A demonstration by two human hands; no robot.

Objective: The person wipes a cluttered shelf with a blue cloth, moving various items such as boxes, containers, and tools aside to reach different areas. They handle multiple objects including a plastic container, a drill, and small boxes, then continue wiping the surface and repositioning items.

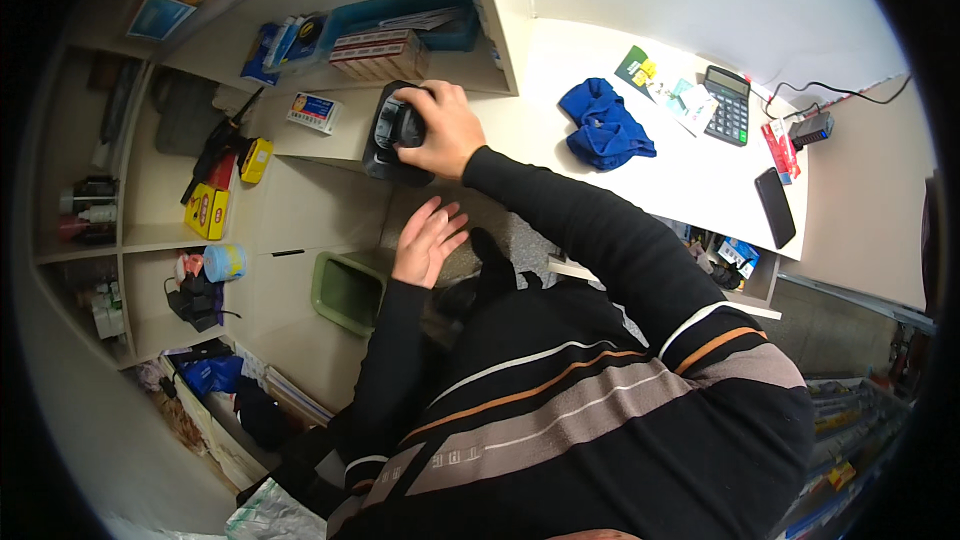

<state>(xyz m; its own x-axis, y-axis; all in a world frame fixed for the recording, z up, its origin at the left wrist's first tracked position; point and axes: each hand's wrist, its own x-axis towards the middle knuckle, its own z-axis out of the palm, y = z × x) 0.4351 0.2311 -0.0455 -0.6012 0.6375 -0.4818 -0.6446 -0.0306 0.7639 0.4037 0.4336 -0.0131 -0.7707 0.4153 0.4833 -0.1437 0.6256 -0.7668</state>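
My right hand (447, 127) is closed around a chunky black object (385, 145) with a rounded raised part, at the front edge of the white desk (515, 145). The fingers and thumb cover part of it, and its exact kind is not clear. Just below, off the desk's edge, my left hand (432, 243) hangs free with its fingers spread and nothing in it. Left of the black object lies a small white, blue and red box (314, 112).
Above the desk, a shelf holds a blue tray (455, 30) and stacked cartons (380, 55). To the right lie a blue cloth (606, 127), a calculator (727, 105) and a phone (774, 207). A green bin (347, 292) stands below; an open drawer (765, 290) juts out.
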